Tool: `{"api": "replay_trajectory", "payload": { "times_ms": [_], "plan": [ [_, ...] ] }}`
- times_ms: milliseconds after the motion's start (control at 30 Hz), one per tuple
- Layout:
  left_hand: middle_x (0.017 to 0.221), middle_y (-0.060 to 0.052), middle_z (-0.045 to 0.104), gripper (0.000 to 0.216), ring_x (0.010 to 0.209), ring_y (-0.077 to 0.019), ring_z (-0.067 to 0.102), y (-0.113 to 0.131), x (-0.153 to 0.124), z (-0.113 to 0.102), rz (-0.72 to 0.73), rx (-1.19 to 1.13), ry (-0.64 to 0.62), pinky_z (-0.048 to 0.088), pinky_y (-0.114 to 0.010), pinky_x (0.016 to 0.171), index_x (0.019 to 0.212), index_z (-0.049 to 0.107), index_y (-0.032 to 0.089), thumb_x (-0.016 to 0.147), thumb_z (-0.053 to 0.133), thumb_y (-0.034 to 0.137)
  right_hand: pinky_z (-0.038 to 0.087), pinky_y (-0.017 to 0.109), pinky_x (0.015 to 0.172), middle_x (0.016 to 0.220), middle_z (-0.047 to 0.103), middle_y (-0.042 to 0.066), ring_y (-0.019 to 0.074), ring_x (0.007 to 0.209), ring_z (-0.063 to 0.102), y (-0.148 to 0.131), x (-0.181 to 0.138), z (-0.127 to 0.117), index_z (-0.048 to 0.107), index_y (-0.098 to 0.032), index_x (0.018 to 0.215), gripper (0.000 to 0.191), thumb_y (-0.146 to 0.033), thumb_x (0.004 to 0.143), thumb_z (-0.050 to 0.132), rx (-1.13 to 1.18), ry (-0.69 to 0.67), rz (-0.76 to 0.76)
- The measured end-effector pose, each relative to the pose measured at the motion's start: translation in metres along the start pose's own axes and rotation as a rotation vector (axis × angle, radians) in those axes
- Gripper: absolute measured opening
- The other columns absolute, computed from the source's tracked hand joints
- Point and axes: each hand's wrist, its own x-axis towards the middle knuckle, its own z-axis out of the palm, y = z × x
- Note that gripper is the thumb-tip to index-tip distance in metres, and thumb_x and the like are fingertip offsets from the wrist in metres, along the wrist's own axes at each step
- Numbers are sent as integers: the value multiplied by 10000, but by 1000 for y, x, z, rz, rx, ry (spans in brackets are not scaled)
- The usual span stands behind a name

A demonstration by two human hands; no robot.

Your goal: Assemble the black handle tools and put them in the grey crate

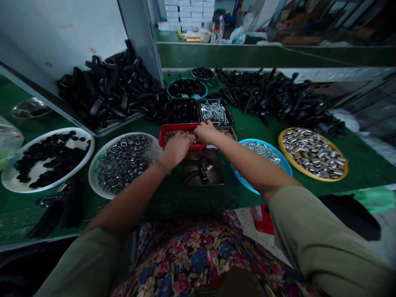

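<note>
Both my hands reach into a red tray (167, 130) of small metal parts at the middle of the green table. My left hand (177, 147) is curled over the tray's near side, fingers bent down into the parts. My right hand (205, 131) rests over the tray's right part, fingers curled and pinched. What either hand holds is hidden. Just in front of the tray a black handle-like part (198, 172) lies on a dark metal plate (216, 178).
A white plate of metal rings (123, 161) and a white plate of black pieces (46, 159) sit left. A blue bowl (262, 150) and a yellow plate (312, 153) of metal parts sit right. Black trays of screws (215, 112) and piles of black parts (114, 88) lie behind.
</note>
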Motion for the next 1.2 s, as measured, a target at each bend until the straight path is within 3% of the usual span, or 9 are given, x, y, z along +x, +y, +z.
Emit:
{"api": "replay_trajectory", "payload": {
  "times_ms": [133, 233, 433, 600, 700, 833, 967, 1100, 1200],
  "plan": [
    [896, -77, 660, 164, 861, -165, 566, -38, 43, -6, -57, -25, -21, 443, -293, 835, 977, 646, 79, 899, 512, 134, 266, 460, 919, 1022, 695, 159, 306, 1062, 492, 2, -1, -2, 724, -143, 1015, 242, -175, 860, 542, 0, -27, -13],
    [842, -35, 647, 189, 837, -140, 584, -44, 47, 0, -54, -62, 0, 438, -261, 833, 937, 660, 98, 912, 476, 133, 260, 452, 925, 1052, 686, 141, 291, 1066, 493, 5, -4, 1, 719, -172, 1037, 251, -198, 888, 518, 42, 77, -34],
    [1053, -71, 653, 265, 954, -169, 607, -49, 49, 7, -119, -144, 119, 460, -290, 899, 1117, 611, 111, 921, 434, 135, 348, 378, 879, 1043, 700, 126, 247, 1002, 579, 12, -18, 2, 717, -148, 1011, 262, -212, 939, 473, 292, 207, 48],
    [993, -69, 673, 240, 909, -173, 637, -24, 15, 15, -93, -555, 158, 493, -319, 884, 1111, 587, 132, 902, 505, 216, 428, 279, 757, 890, 701, 46, 164, 827, 616, 13, -79, 6, 698, -158, 951, 178, -220, 902, 538, 798, 395, 115],
    [985, -52, 667, 189, 905, -163, 626, 1, -15, 29, -13, -666, 62, 495, -320, 885, 1054, 588, 158, 879, 518, 179, 448, 297, 722, 742, 661, 15, 159, 736, 599, 9, -120, 26, 691, -168, 858, 173, -260, 893, 549, 961, 325, 152],
    [1030, -62, 656, 165, 940, -178, 610, 17, -29, 41, 24, -560, -14, 482, -323, 897, 1005, 576, 174, 858, 515, 126, 478, 357, 797, 804, 683, 35, 173, 788, 620, 3, -145, 55, 709, -165, 881, 124, -187, 834, 596, 1048, 318, 251],
    [960, -73, 645, 154, 914, -201, 604, 20, -24, 34, 57, -355, -48, 478, -325, 853, 1011, 571, 177, 878, 498, 148, 457, 400, 893, 979, 687, 69, 189, 932, 620, 2, -148, 61, 726, -184, 927, 197, -129, 829, 564, 1023, 350, 207],
    [905, -75, 637, 227, 903, -216, 591, 31, -21, 21, 202, -67, -64, 457, -330, 810, 1119, 550, 179, 924, 433, 159, 462, 328, 775, 850, 680, 39, 168, 806, 611, 1, -145, 57, 687, -155, 908, 122, -184, 840, 590, 1022, 264, 240],
    [938, -79, 647, 210, 944, -228, 579, 39, -20, 15, 319, 76, -69, 440, -344, 823, 1111, 544, 170, 940, 422, 162, 423, 280, 690, 772, 652, 26, 152, 728, 582, -5, -141, 54, 657, -138, 870, 102, -194, 876, 572, 897, 186, 242]
  ]
}}
